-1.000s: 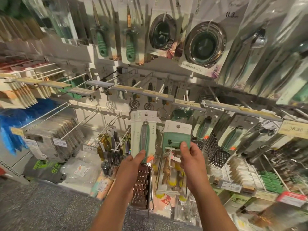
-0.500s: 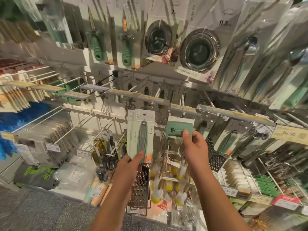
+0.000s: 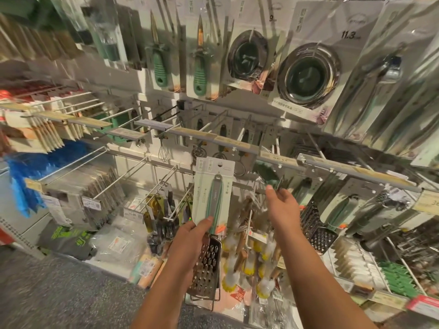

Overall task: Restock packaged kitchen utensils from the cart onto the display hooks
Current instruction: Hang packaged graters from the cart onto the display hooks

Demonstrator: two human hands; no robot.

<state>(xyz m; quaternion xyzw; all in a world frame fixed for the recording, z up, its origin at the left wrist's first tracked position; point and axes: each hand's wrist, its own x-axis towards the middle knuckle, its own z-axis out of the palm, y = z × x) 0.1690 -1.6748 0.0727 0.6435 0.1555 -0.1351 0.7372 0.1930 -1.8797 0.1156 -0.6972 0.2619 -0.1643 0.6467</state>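
Left hand [image 3: 190, 236]: it grips the carded peeler pack [image 3: 212, 194] at the lower end, thumb on the front of the card, and holds it upright before the display.
Carded peeler pack: a pale card with a grey and green handled tool on it; its top edge is just below the grey price rail [image 3: 228, 143]. I cannot tell if the hole of the card is on a hook.
Right hand [image 3: 281, 205]: raised to the right of the pack, fingers reaching to the hooks under the rail. The fingertips [image 3: 269, 188] are near a blurred green item [image 3: 267, 172]; I cannot tell if they hold something.
Metal grater [image 3: 206, 269]: it hangs below the left hand, partly hidden by the wrist.
Upper row of the display: two green-handled knives in packs [image 3: 161, 67] and two round sink strainers on cards [image 3: 306, 74].
Lower right of the display: dark graters [image 3: 318, 231] on hooks.
Lower left: flat packs on long white hooks [image 3: 95, 193].
Floor [image 3: 59, 293]: grey speckled, at the bottom left.
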